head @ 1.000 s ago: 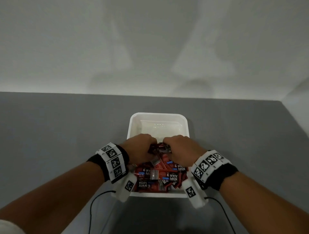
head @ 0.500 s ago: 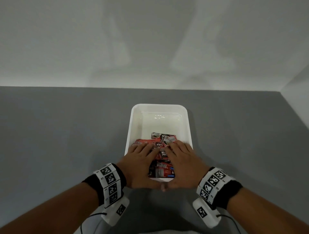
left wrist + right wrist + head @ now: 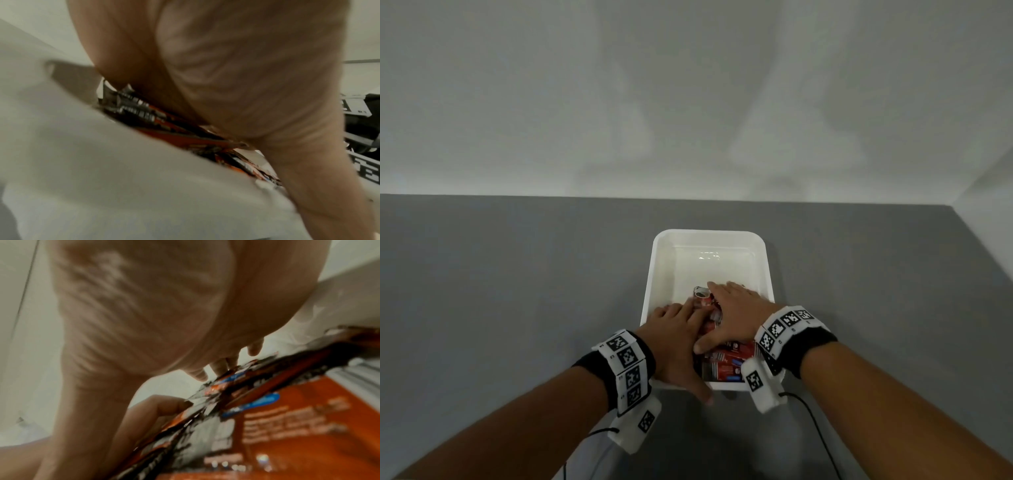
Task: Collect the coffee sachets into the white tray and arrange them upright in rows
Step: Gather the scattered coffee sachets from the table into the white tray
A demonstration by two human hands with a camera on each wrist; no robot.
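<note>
The white tray [image 3: 709, 235] sits on the grey table with red coffee sachets [image 3: 726, 365] lying in a loose heap in its near half. My left hand [image 3: 681, 318] lies flat on the heap's left side, its thumb down over the tray's near rim. My right hand [image 3: 732, 301] presses flat on the sachets farther in, fingers spread. In the left wrist view the palm [image 3: 226, 65] covers sachets [image 3: 156, 123] beside the tray wall [image 3: 92, 162]. The right wrist view shows straight fingertips [image 3: 222, 368] on blurred red sachets [image 3: 287, 426]. Neither hand grips anything.
The far half of the tray floor [image 3: 709, 263] is bare white. Grey tabletop [image 3: 517, 291] spreads on both sides, ending at a pale wall [image 3: 688, 102] behind and a side wall at the right. Thin black cables [image 3: 815, 421] trail from my wrist cameras.
A second ago both hands were curled round a bunch of sachets mid-tray. They have let go and flattened onto the heap, and the right hand has since slid farther into the tray.
</note>
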